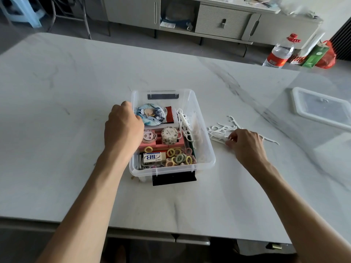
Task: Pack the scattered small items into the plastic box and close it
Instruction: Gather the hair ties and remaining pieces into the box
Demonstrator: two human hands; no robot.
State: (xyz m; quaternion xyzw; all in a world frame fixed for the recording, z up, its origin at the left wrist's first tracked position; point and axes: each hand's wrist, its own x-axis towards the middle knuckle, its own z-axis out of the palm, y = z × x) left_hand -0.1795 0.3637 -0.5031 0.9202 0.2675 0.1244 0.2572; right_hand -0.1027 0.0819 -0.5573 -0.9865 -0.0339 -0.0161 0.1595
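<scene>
A clear plastic box (pixel 204 130) with black latches stands open in the middle of the table. Inside lie a round badge (pixel 151 113), an eraser (pixel 154 157), several pastel hair ties (pixel 179 157), a patterned tape roll (pixel 169 135) and white floss picks (pixel 185 120). My left hand (pixel 122 126) grips the box's left rim. More white floss picks (pixel 221 130) lie scattered on the table right of the box. My right hand (pixel 245 144) rests on that pile, its fingertips pinching some picks. The box's clear lid (pixel 321 109) lies flat at the far right.
The white marble table (pixel 76 92) runs to a near edge below my forearms. Beyond its far edge stand a grey cabinet (pixel 218 19), a large water bottle (pixel 279 52) and colourful bags (pixel 319 56) on the floor.
</scene>
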